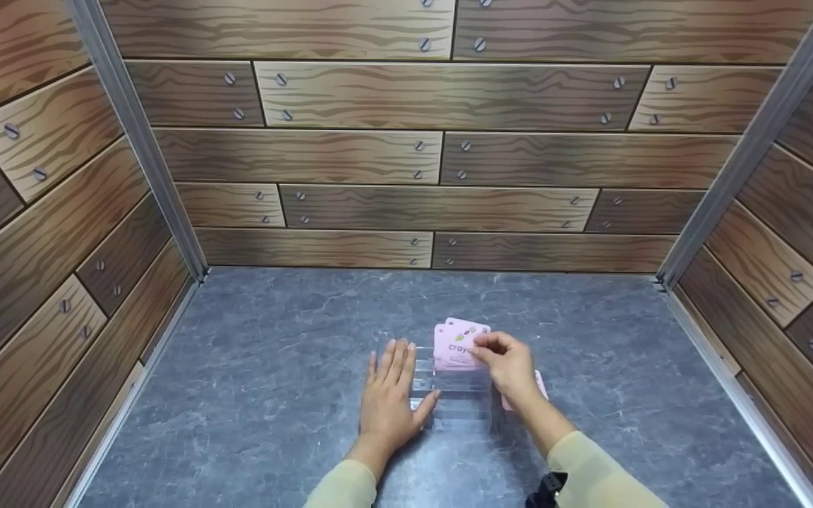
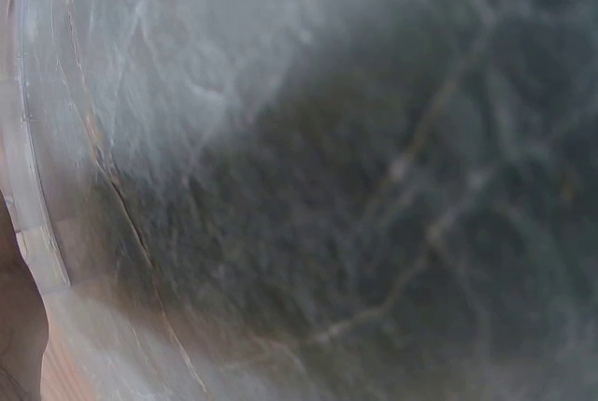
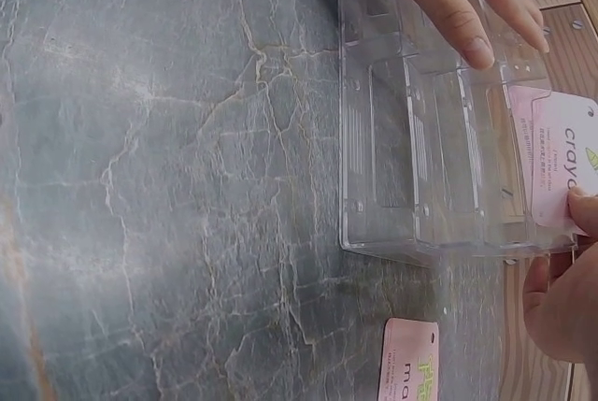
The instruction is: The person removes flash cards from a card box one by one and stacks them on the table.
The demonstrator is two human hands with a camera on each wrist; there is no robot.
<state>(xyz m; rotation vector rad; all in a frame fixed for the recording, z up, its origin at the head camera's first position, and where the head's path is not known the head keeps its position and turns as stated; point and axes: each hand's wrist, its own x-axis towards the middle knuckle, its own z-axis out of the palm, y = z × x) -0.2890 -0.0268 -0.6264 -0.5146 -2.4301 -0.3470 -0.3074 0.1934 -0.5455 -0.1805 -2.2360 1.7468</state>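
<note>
Right hand (image 1: 512, 368) pinches pink card (image 1: 457, 347) at far end of clear rack (image 3: 354, 139) | Left hand (image 1: 389, 402), fingers straight, rests against it | Card could snag if tilted

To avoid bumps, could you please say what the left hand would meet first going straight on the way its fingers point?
The left hand would probably first meet the wood-patterned back wall; the way over the tabletop looks free, with the pink cards to its right, though depth is unclear.

The held card (image 3: 562, 125) reads “cray…”, another card (image 3: 408, 362) “ma…”.
</note>
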